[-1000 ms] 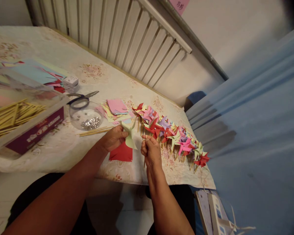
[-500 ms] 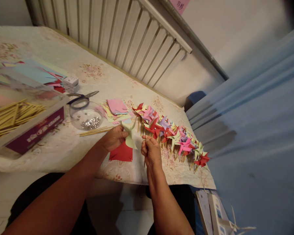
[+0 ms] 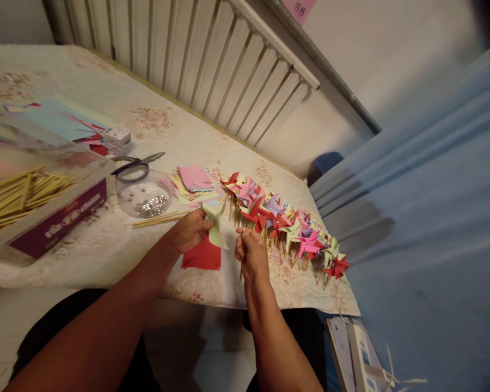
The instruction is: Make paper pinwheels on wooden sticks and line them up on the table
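Observation:
My left hand [image 3: 194,227] pinches a pale green paper pinwheel [image 3: 218,231] with its points folded in to the centre. To the right of it, my right hand [image 3: 252,250] is closed around a thin wooden stick [image 3: 240,270], whose lower end shows below the fingers. A small gap parts the fingertips of the right hand from the green paper. Whether a pin is also between those fingers is too small to tell. Under the left hand lies a red paper square [image 3: 204,258] with cut corners.
Finished pinwheels [image 3: 274,218] stand in rows at right. Behind my left hand are cut paper squares [image 3: 196,178], loose sticks [image 3: 157,220], a clear dish [image 3: 124,204] of shiny pins and scissors [image 3: 133,169]. A plastic box [image 3: 61,218] holds many sticks. A radiator [image 3: 179,60] borders the table.

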### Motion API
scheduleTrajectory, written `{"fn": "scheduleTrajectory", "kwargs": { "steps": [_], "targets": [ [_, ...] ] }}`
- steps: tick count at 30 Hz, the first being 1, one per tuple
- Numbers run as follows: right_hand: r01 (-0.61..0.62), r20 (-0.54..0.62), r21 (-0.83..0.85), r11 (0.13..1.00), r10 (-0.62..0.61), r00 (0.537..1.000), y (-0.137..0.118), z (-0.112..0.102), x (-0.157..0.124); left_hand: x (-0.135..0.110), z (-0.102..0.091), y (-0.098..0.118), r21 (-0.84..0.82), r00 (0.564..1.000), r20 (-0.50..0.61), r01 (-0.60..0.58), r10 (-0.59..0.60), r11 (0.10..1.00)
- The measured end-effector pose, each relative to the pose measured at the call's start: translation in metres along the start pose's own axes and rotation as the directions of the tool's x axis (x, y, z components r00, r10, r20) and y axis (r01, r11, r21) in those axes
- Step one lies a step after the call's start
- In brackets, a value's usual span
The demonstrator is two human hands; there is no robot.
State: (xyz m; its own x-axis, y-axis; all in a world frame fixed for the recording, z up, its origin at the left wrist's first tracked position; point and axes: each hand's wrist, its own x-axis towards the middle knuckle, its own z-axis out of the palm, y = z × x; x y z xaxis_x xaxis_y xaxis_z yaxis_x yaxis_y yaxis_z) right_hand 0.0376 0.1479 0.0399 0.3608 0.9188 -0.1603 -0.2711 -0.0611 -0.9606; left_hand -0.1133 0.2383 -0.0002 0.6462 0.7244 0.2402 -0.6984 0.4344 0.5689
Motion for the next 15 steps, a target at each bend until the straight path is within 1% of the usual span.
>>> {"fn": "scheduleTrajectory", "kwargs": {
  "steps": [9, 13, 15],
  "targets": [
    [0.000, -0.009, -0.026, 1.000, 0.000, 1.000, 0.006, -0.004, 0.001, -0.001, 0.003, 0.002, 0.001, 1.000, -0.019, 0.011, -0.011, 1.000],
    [0.016, -0.057, -0.076, 0.997, -0.020, 0.998, 0.016, -0.013, 0.003, 0.000, 0.001, 0.001, 0.006, 0.999, -0.045, 0.006, -0.005, 1.000],
    [-0.008, -0.091, -0.095, 0.995, -0.001, 0.996, 0.020, -0.020, 0.003, 0.000, 0.000, 0.000, -0.004, 0.999, -0.052, 0.001, -0.001, 1.000]
  ]
}}
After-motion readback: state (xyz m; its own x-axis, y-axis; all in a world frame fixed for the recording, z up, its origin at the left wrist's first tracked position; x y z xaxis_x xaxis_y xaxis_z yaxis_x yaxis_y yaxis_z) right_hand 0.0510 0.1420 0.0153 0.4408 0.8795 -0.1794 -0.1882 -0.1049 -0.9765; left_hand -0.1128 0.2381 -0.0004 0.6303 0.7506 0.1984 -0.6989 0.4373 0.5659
